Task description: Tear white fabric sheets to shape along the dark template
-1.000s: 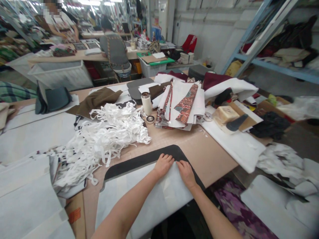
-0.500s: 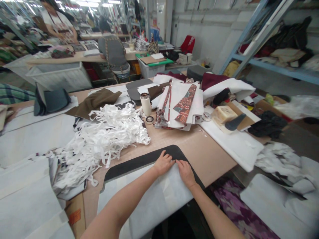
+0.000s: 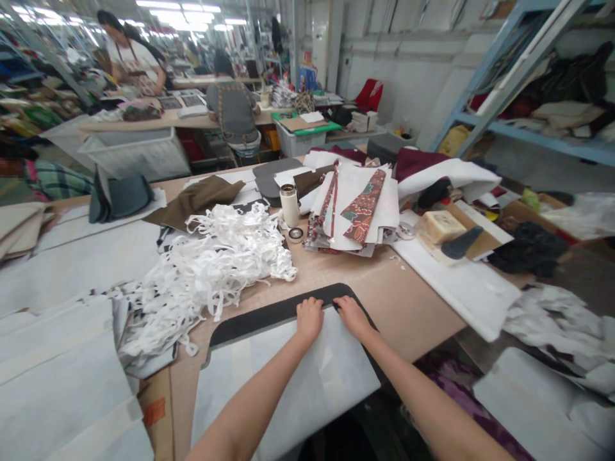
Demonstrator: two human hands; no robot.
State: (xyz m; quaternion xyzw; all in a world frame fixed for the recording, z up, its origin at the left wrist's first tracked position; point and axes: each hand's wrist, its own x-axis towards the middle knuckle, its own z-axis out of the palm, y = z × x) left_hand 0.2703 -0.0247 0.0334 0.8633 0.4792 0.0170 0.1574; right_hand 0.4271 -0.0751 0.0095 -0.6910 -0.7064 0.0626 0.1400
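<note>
At lower centre of the frame, the left hand (image 3: 309, 318) and right hand (image 3: 350, 315) are laid flat, fingers pressed together, on the top edge of a white sheet (image 3: 293, 378) spread over a dark panel (image 3: 269, 315) on the counter (image 3: 413, 301). The sheet is judged light, thin, limp and easily creased, and is best held at its edges or corners. A heap of white strips (image 3: 211, 262) is seen at centre left.

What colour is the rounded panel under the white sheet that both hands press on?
Black, or very dark grey: the panel shows along the white sheet edge in the head view.
</note>
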